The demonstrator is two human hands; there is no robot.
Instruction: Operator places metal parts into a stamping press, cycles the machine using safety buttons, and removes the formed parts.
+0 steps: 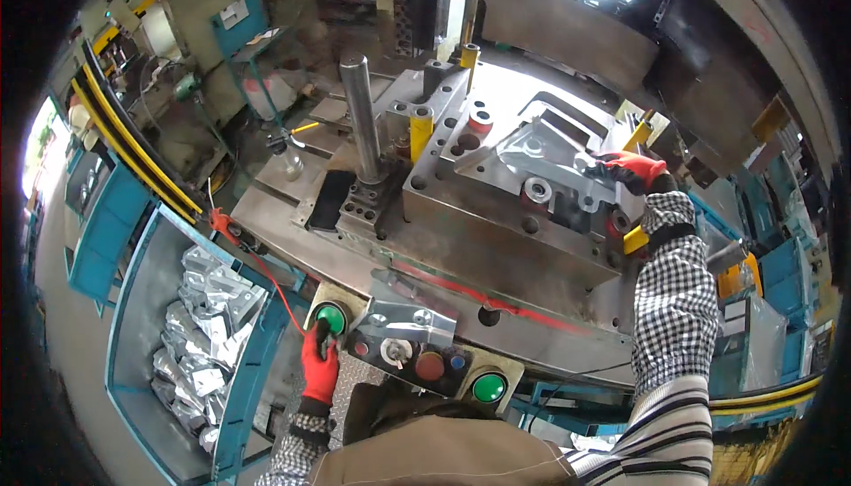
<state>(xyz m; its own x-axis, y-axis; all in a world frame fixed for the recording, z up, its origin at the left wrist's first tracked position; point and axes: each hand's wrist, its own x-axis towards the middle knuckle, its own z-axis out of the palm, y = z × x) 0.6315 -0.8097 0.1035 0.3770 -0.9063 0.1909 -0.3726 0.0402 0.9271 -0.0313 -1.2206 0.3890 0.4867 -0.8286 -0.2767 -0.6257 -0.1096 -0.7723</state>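
Observation:
My right hand [631, 170], in a red glove with dark fingertips, reaches across to the press die [479, 207]. Its fingers are closed at the right edge of a shiny stamped sheet-metal part [532, 151] lying on the die's top. My left hand [319, 369], gloved the same way, is low at the control panel. Its fingertips stretch to the rim of the left green push button [331, 317]. Beside that button, another bent sheet-metal piece [412, 319] rests on the panel's back edge.
A blue bin [232, 397] of stamped metal parts [208, 335] stands at the left. A steel guide post [359, 118] and yellow posts [421, 134] rise around the die. The heavy press ram [558, 21] hangs behind. A second green button [488, 388] sits on the panel's right.

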